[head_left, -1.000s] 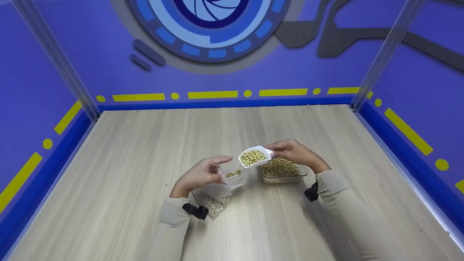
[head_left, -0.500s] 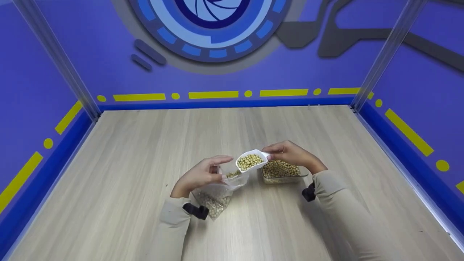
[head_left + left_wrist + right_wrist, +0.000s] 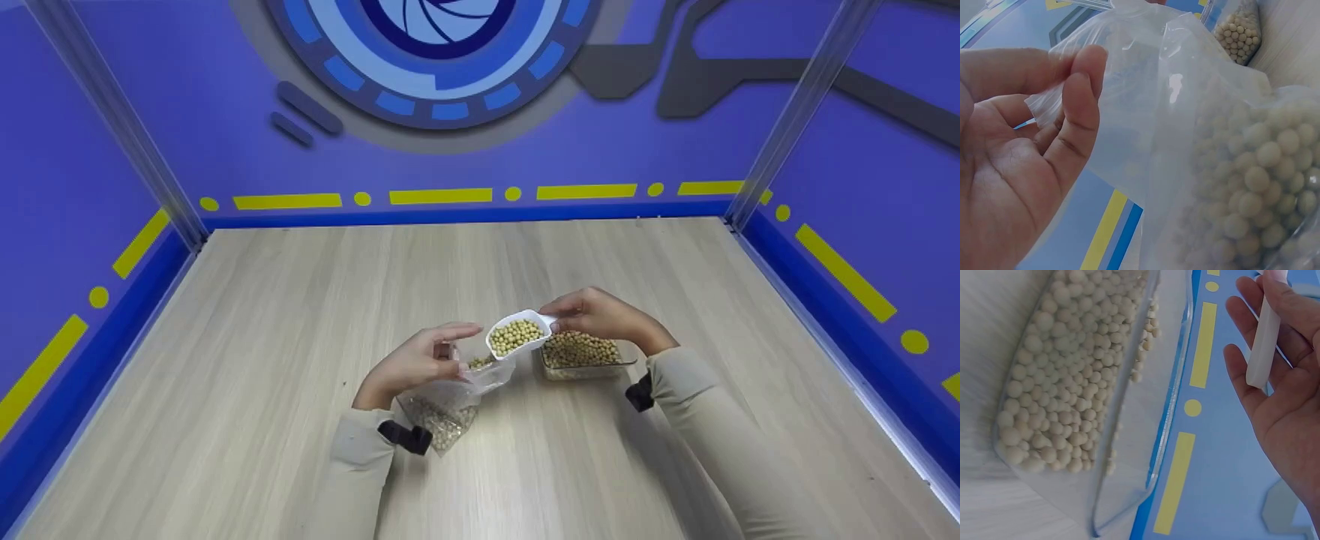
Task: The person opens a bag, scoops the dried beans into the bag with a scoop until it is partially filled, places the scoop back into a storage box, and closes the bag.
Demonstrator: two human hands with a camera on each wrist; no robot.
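My left hand (image 3: 416, 361) pinches the edge of a clear plastic bag (image 3: 469, 381); the left wrist view shows thumb and fingertips on its crumpled rim. Soybeans (image 3: 1258, 180) fill the bag's lower part, which sits near the table. My right hand (image 3: 604, 313) holds a white scoop (image 3: 523, 316) by its handle (image 3: 1264, 349), thumb on top. The scoop is heaped with soybeans (image 3: 514, 337) and its front lip is over the bag's mouth. Behind the scoop, a glass container (image 3: 589, 372) full of soybeans stands below my right hand.
The glass container's wall (image 3: 1157, 410) rises close beside the right hand in the right wrist view. A wood-grain table (image 3: 322, 300) lies under everything. Blue panels (image 3: 480, 165) with yellow marks enclose the back and both sides.
My right hand has moved slightly left, bringing the filled scoop from beside the bag's mouth to over it. The left hand and bag have stayed in place.
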